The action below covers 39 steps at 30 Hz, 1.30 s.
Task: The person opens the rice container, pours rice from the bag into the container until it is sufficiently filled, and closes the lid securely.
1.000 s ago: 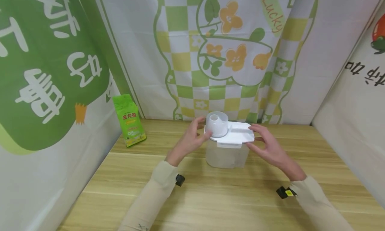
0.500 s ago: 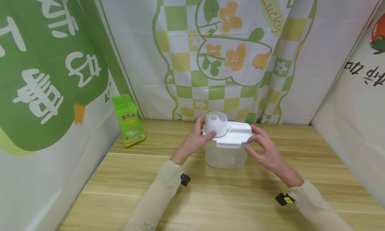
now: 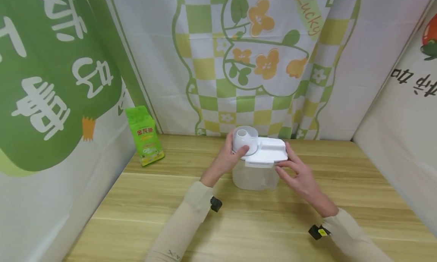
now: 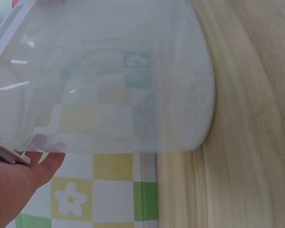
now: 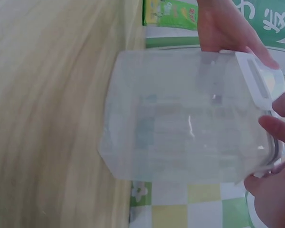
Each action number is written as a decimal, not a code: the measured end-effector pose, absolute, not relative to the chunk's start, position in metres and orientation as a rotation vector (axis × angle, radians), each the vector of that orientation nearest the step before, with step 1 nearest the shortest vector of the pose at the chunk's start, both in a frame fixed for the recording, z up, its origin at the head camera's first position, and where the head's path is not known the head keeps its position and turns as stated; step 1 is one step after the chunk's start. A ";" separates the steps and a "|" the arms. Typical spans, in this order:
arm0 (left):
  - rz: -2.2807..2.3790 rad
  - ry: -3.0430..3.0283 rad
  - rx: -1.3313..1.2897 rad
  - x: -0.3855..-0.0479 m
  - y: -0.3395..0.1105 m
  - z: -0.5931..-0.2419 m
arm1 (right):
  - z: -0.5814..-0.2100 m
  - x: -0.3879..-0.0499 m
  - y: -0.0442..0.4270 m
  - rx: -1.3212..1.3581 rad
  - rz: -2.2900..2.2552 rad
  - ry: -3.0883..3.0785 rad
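Near the back of the tabletop (image 3: 246, 231), I have the clear container (image 3: 256, 177) upright under its white lid (image 3: 269, 154). My left hand (image 3: 227, 157) grips the end with the round cup (image 3: 250, 135); my right hand (image 3: 302, 174) grips the other. Leftward, a green bag (image 3: 145, 138) reads "金龙鱼"; the checked curtain (image 3: 204, 69) behind says "Lucky".

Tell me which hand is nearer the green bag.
Left. The left hand is right of the green bag, at the end of the container closer to it; the right hand is farther right, at the opposite end.
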<state>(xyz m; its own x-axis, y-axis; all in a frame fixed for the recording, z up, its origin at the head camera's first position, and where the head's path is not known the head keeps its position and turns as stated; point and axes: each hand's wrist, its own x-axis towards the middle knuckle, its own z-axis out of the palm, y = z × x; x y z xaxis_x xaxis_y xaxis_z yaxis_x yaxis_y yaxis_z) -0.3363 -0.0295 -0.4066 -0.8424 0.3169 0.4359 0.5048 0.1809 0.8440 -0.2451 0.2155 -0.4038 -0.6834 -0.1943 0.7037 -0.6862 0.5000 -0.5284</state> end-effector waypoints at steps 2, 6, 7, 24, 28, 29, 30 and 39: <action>-1.728 -2.297 -0.782 -0.335 -0.030 -0.406 | -0.399 -0.240 0.210 0.703 1.138 -2.158; -1.736 -2.329 -0.742 -0.331 -0.031 -0.405 | -0.403 -0.239 0.207 0.646 1.188 -2.155; -1.733 -2.337 -0.734 -0.330 -0.031 -0.404 | -0.407 -0.241 0.208 0.630 1.218 -2.154; -1.705 -2.305 -0.714 -0.324 -0.028 -0.406 | -0.433 -0.252 0.206 0.414 1.738 -2.085; -1.701 -2.296 -0.719 -0.325 -0.027 -0.407 | -0.430 -0.250 0.205 0.274 1.816 -2.107; -1.699 -2.295 -0.718 -0.325 -0.027 -0.407 | -0.429 -0.250 0.204 0.237 1.823 -2.114; -1.697 -2.294 -0.715 -0.325 -0.027 -0.408 | -0.429 -0.249 0.204 0.200 1.837 -2.118; -1.686 -2.286 -0.710 -0.324 -0.024 -0.409 | -0.429 -0.251 0.193 -0.024 2.018 -2.022</action>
<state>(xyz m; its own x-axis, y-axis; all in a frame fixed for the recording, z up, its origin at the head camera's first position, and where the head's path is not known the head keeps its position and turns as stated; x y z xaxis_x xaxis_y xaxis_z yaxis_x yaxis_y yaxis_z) -0.3238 -0.0245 -0.4088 -0.8609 0.2525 0.4418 0.4966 0.2279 0.8375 -0.2511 0.1935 -0.4286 -0.9596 0.2099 0.1873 -0.1870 0.0216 -0.9821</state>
